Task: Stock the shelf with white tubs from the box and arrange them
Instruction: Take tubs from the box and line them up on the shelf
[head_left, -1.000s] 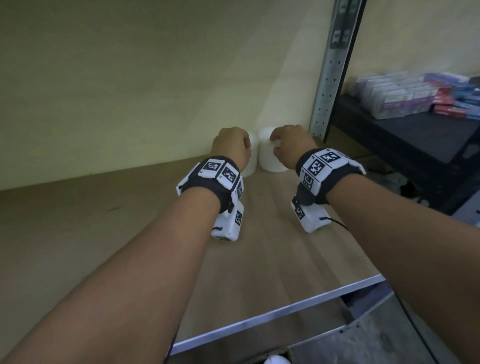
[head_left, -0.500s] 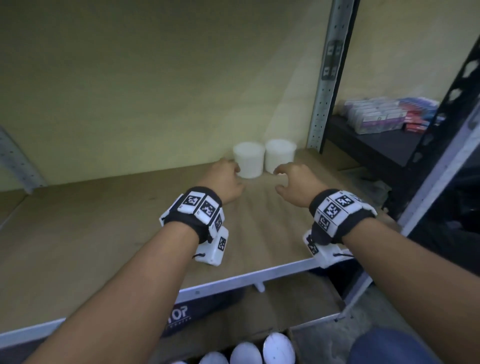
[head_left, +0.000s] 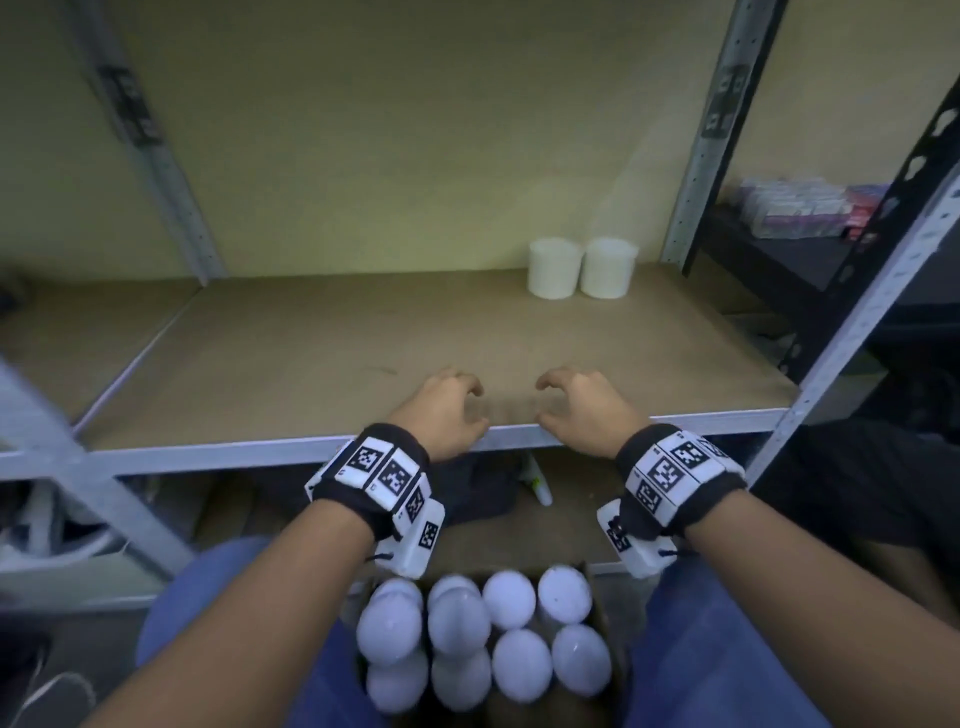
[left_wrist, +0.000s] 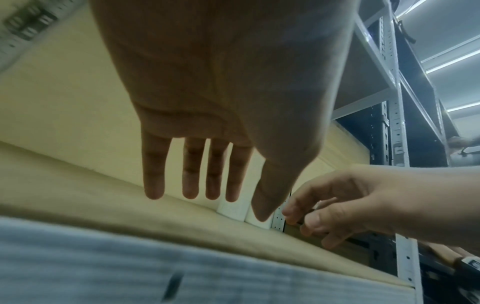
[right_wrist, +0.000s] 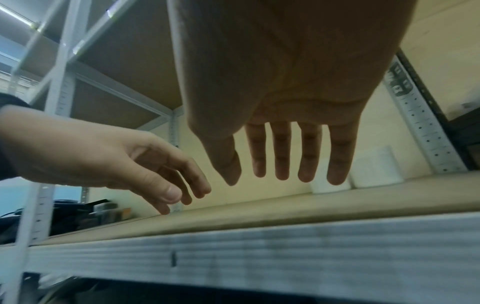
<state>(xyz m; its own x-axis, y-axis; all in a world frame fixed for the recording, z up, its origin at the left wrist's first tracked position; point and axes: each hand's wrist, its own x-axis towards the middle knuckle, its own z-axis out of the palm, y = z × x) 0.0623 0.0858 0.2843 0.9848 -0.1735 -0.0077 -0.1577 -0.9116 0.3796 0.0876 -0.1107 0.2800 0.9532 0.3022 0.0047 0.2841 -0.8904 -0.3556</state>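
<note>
Two white tubs stand side by side at the back right of the wooden shelf (head_left: 363, 338): the left tub (head_left: 554, 268) and the right tub (head_left: 608, 267), also seen far off in the right wrist view (right_wrist: 374, 170). My left hand (head_left: 449, 410) and right hand (head_left: 579, 408) hover over the shelf's front edge, both empty, fingers loose and spread (left_wrist: 192, 185) (right_wrist: 283, 166). Below, a cardboard box (head_left: 605, 618) between my knees holds several white tubs (head_left: 509, 600) seen from above.
Grey metal uprights (head_left: 701, 135) (head_left: 150, 145) frame the shelf bay. A dark neighbouring shelf (head_left: 769, 260) at right carries stacked small packages (head_left: 800, 208). Under the shelf lie dark items and a small white bottle (head_left: 537, 483).
Both hands let go of the two tubs at the back right and drew back to the shelf's front edge. The view pulled back and down, so the box of tubs now shows.
</note>
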